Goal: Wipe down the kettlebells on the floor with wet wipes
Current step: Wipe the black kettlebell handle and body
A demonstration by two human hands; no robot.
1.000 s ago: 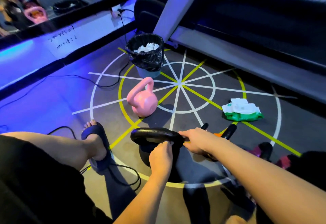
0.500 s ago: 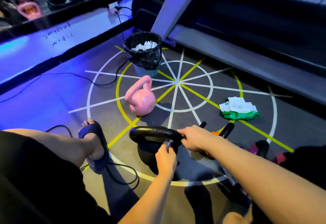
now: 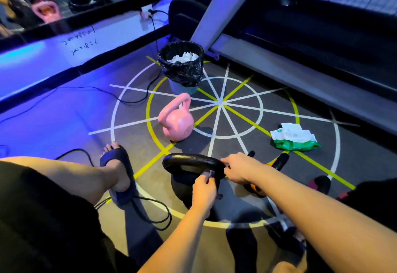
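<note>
On the black kettlebell (image 3: 189, 162), the left hand (image 3: 204, 191), its grip pinching a wet wipe (image 3: 208, 174), has slid lower while the right hand (image 3: 238, 167) clasps the handle, so wiping goes on.

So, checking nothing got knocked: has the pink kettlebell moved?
No. The pink kettlebell still stands just inside the yellow ring, near the bin.

1. The black round kettlebell (image 3: 189, 161) is seen as metal, its handle smooth with a dull sheen.
2. The pink kettlebell (image 3: 177, 123) is coated smooth and satin.
3. The black plastic bin liner (image 3: 182, 73) is crinkled and glossy.
4. The green-and-white wipes pack (image 3: 294, 137) is wrapped in shiny film.
5. The small wipe (image 3: 208, 174) pinched by the left hand (image 3: 203, 191) is seen as soft, crumpled cloth.
</note>
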